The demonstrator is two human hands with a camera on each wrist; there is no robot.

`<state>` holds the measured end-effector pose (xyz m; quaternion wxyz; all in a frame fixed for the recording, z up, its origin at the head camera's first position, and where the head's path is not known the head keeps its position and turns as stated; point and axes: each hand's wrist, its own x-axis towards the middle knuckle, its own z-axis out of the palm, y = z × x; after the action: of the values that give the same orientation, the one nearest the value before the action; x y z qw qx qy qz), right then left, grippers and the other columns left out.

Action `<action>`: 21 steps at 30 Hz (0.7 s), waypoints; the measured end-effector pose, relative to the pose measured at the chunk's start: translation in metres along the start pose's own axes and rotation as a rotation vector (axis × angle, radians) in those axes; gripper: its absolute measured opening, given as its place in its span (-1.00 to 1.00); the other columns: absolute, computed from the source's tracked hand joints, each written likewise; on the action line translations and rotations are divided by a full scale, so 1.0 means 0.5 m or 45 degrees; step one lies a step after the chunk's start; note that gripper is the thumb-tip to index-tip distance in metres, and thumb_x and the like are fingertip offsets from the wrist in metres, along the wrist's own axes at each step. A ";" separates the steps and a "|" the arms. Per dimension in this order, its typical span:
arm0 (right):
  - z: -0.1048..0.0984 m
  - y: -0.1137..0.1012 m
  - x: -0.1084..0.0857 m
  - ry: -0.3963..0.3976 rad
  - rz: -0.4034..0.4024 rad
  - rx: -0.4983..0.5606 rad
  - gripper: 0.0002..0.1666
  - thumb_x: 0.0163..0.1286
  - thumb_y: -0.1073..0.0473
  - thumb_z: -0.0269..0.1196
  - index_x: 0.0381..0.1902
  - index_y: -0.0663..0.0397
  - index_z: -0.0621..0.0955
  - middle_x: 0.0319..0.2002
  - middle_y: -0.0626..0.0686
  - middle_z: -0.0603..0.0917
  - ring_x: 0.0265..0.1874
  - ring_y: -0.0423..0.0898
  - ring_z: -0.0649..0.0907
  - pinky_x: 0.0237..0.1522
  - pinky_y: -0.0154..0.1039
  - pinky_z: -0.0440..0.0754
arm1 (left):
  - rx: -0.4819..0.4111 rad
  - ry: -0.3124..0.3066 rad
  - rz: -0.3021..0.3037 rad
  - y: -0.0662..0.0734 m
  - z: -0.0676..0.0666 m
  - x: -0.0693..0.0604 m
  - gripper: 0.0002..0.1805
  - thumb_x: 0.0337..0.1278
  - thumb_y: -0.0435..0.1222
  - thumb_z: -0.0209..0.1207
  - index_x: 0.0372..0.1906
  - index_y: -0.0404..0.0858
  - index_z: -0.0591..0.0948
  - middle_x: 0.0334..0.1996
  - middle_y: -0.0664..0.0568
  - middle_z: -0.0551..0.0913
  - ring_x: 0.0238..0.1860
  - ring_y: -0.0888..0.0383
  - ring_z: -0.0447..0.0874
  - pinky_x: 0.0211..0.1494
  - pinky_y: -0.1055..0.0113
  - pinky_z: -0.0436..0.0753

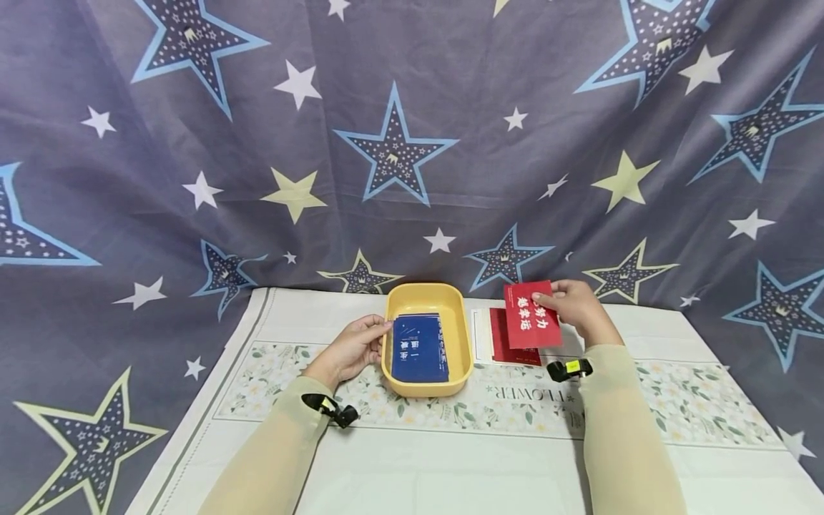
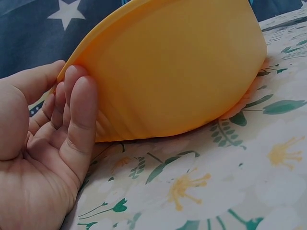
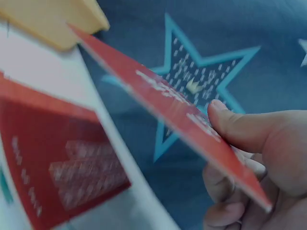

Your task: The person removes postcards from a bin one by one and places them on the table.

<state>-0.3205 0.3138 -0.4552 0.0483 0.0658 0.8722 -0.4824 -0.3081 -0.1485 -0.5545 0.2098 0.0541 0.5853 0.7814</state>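
My left hand (image 1: 355, 348) holds the left rim of a yellow plastic basin (image 1: 459, 322), thumb at the rim and fingers against its outer wall (image 2: 177, 72). Inside the basin lie blue cards (image 1: 415, 350) with white print. Between thumb and fingers, my right hand (image 1: 573, 306) pinches a red card (image 1: 524, 322) with white characters. In the right wrist view this card (image 3: 144, 96) is tilted and raised above the table. Beneath it, partly covered, another red card (image 1: 498, 336) rests on a white card or sheet (image 1: 480, 336).
A white tablecloth (image 1: 463, 465) with a floral band covers the table. Behind its back edge hangs a dark curtain (image 1: 476, 172) printed with stars. The basin stands left of the red cards, near that back edge.
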 end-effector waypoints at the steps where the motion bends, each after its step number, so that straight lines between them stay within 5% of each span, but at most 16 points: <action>1: -0.002 0.011 0.000 -0.009 0.021 0.005 -0.41 0.65 -0.02 0.44 0.33 0.36 0.62 -0.18 -0.01 0.83 -0.33 -0.22 0.74 -0.26 -0.28 0.78 | 0.002 0.001 -0.001 0.000 0.001 0.001 -0.87 0.82 -0.24 0.16 -0.01 -0.21 0.57 -0.44 0.10 0.75 -0.55 0.27 0.69 -0.48 0.42 0.77; 16: 0.045 0.080 0.036 -0.082 0.106 -0.004 -0.37 0.64 -0.01 0.46 0.34 0.41 0.59 -0.14 0.17 0.83 -0.36 -0.14 0.79 -0.30 -0.25 0.83 | 0.002 -0.005 0.010 0.003 -0.001 -0.004 -0.84 0.81 -0.22 0.18 0.01 -0.25 0.56 -0.40 0.07 0.76 -0.52 0.26 0.72 -0.44 0.41 0.80; 21: 0.063 0.094 0.045 -0.025 0.118 -0.043 -0.51 0.57 0.02 0.54 0.05 0.38 0.68 -0.16 0.22 0.86 -0.38 -0.09 0.83 -0.31 -0.23 0.87 | 0.010 -0.004 -0.003 0.006 0.002 -0.003 -0.85 0.81 -0.23 0.18 0.00 -0.23 0.57 -0.40 0.08 0.76 -0.52 0.26 0.71 -0.44 0.41 0.80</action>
<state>-0.3344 0.3133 -0.5147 0.0803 0.1007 0.8756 -0.4655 -0.3072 -0.1490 -0.5510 0.2114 0.0555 0.5881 0.7787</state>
